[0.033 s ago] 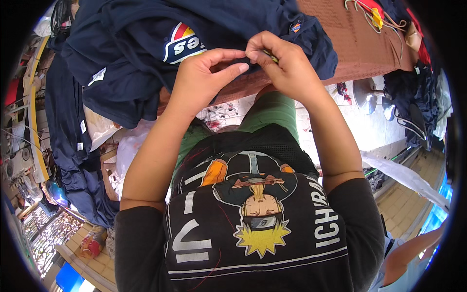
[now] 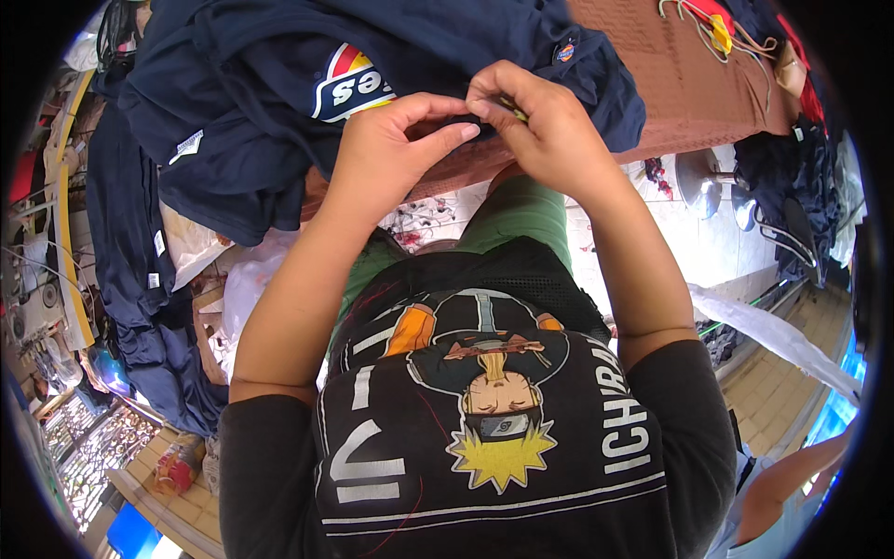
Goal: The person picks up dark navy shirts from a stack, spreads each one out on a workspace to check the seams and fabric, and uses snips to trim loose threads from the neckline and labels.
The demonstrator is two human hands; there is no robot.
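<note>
My left hand (image 2: 384, 149) and my right hand (image 2: 551, 123) meet at their fingertips over the near edge of a dark navy garment (image 2: 251, 88) with a large coloured print. The left index finger reaches to the right fingertips, its thumb a little below; anything tiny held there is too small to make out. My right hand is closed in a pinch, with a small yellow-green object (image 2: 515, 110) partly showing inside its curled fingers. A little patch (image 2: 565, 51) is on the cloth beyond the right hand.
A brown textured cover (image 2: 675, 79) lies under the garment. White cords with a yellow piece (image 2: 721, 35) rest at far right. Dark garments (image 2: 140, 270) hang at left, near a clear plastic bag (image 2: 251, 289). Another person's arm (image 2: 787, 484) shows at lower right.
My right fingertips have shifted very slightly left. The garment and my left hand look almost unmoved.
</note>
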